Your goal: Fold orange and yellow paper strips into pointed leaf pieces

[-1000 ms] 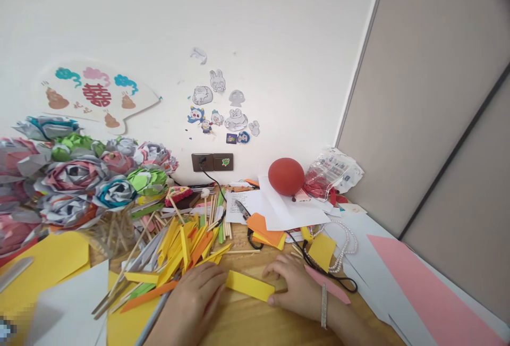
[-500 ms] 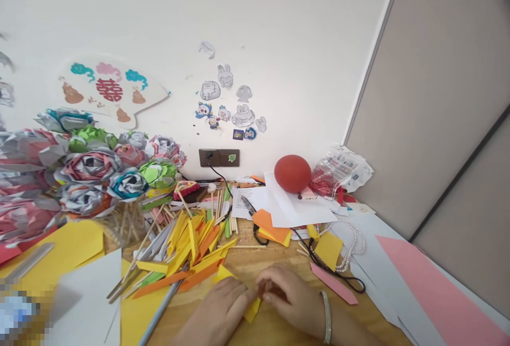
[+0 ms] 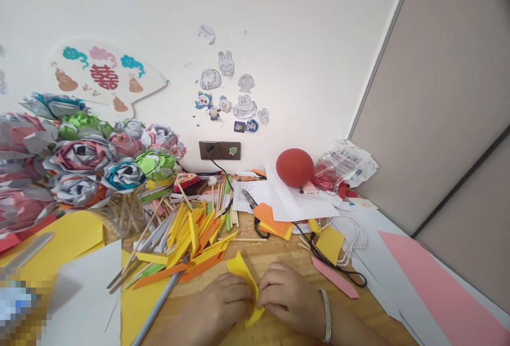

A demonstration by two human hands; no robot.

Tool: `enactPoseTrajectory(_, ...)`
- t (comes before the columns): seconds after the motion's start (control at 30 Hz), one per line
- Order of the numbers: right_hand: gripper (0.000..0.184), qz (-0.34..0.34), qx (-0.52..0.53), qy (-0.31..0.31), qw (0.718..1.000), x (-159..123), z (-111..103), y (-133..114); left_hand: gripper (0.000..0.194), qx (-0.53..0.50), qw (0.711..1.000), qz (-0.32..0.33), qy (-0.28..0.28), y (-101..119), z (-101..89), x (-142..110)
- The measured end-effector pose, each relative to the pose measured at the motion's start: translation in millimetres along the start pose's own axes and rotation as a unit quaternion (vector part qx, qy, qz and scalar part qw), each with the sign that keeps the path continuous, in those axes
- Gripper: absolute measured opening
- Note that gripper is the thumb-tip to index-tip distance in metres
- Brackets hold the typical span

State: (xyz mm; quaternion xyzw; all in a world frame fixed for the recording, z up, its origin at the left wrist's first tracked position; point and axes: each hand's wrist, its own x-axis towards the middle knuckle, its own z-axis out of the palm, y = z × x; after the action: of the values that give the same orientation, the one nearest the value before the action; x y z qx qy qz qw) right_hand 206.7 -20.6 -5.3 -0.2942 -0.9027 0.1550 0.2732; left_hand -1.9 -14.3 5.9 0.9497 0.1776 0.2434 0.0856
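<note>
A narrow strip of yellow paper (image 3: pixel 241 266), partly folded along its length, stands slanted between my hands above the wooden table. My left hand (image 3: pixel 229 299) grips its left side with curled fingers. On the other side, my right hand (image 3: pixel 285 295), with a bracelet at the wrist, pinches the right edge. My fingers hide the middle of the strip. Just beyond my left hand lies a heap of folded yellow and orange paper strips (image 3: pixel 195 242). A pink paper strip (image 3: pixel 335 277) rests to the right of my right hand.
Paper flowers (image 3: pixel 85 154) crowd the left side. A red balloon (image 3: pixel 295 168) sits on white sheets at the back. Scissors (image 3: pixel 250 200), a black cord (image 3: pixel 338 266) and a pearl string (image 3: pixel 358 231) lie around. Large white and pink sheets (image 3: pixel 434 277) cover the right.
My hands have turned the yellow paper more upright, and more of it shows between them. My right hand's fingers have closed in on its edge. The view has tilted slightly down.
</note>
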Motion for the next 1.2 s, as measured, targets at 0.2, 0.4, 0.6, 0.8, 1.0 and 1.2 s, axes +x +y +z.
enactPoseTrajectory(0.2,0.015,0.013,-0.005,-0.019,1.0,-2.9,-6.2,8.8,0.033,0.006,1.0,0.005,-0.01,0.4,-7.0,0.4)
enactPoseTrajectory(0.4,0.012,0.03,-0.018,-0.043,0.998,-3.5,-9.7,10.3,0.023,-0.016,0.999,-0.044,-0.015,4.4,-14.0,2.9)
enactPoseTrajectory(0.6,0.009,0.04,0.031,-0.03,0.998,4.3,1.1,12.2,0.016,-0.074,0.992,-0.098,-0.01,-1.9,-0.2,-1.9)
enactPoseTrajectory(0.8,0.009,0.115,0.048,0.007,0.992,8.5,3.9,10.9,0.013,-0.106,0.98,-0.166,0.011,-4.3,8.8,-1.0)
enactPoseTrajectory(1.0,0.016,0.163,0.038,0.009,0.986,8.4,5.4,4.6,0.012,-0.073,0.971,-0.227,0.033,0.4,14.2,2.9)
enactPoseTrajectory(1.2,0.017,0.181,0.046,0.015,0.982,9.8,10.8,4.5,0.012,-0.079,0.956,-0.281,0.023,1.6,17.1,6.2)
